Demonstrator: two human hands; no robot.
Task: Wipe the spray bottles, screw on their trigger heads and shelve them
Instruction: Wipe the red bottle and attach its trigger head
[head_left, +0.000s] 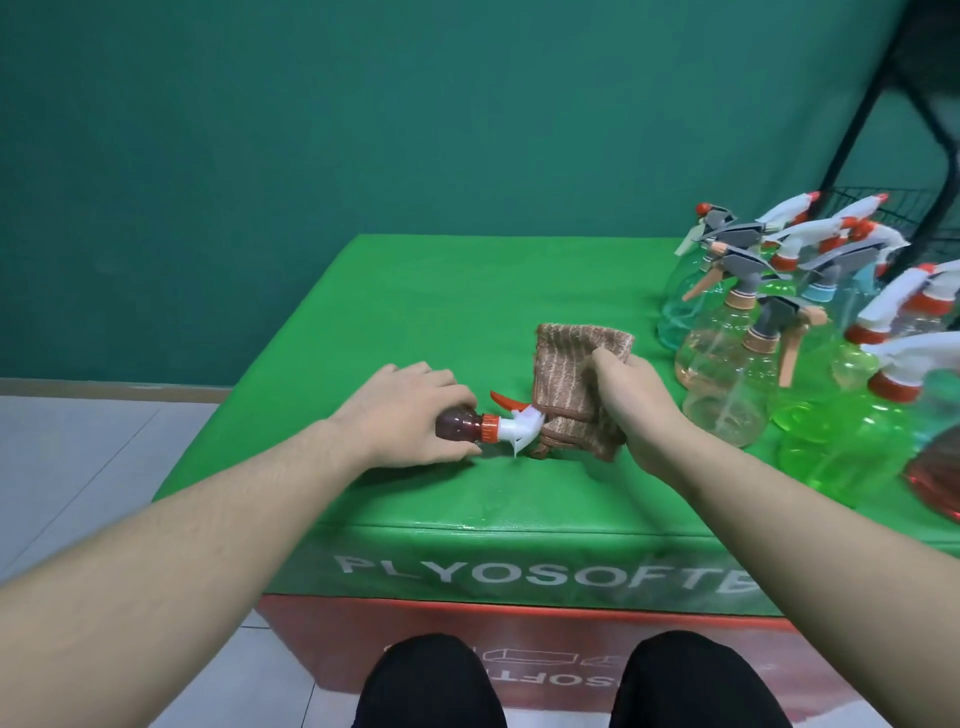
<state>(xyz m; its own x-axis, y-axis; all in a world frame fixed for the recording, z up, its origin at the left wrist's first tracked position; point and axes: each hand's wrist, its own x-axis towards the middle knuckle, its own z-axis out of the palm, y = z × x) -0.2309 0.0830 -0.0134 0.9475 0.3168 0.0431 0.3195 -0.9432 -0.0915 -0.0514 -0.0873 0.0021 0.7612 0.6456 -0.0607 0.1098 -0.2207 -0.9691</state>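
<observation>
A padded green box top (415, 312) filled the middle of the view, set against a plain teal wall, with pale floor tiles at the left and white lettering along the box's near edge. Nearest the camera, the person's two dark-clad knees showed at the bottom edge.

Both bare forearms reached forward over the box. The left hand (410, 410) lay over a small dark brown spray bottle (460, 425) that was on its side on the green surface, fingers curled round its body and hiding most of it. The bottle's neck pointed right, and its orange collar and white trigger head (522, 423), with an orange trigger sticking up, were on. The right hand (631, 402) gripped a folded brown striped cloth (576, 384), thumb on the side toward the camera and fingers hidden behind it; the cloth's lower edge touched the trigger head's nozzle end and rested on the box.

Farther right stood a crowded group of clear spray bottles (737, 358) in green, peach, pale blue and red tints, all wearing trigger heads, white with orange or grey with peach. Behind them, at the far right corner, a black wire shelf rack (893, 208) rose out of view.
</observation>
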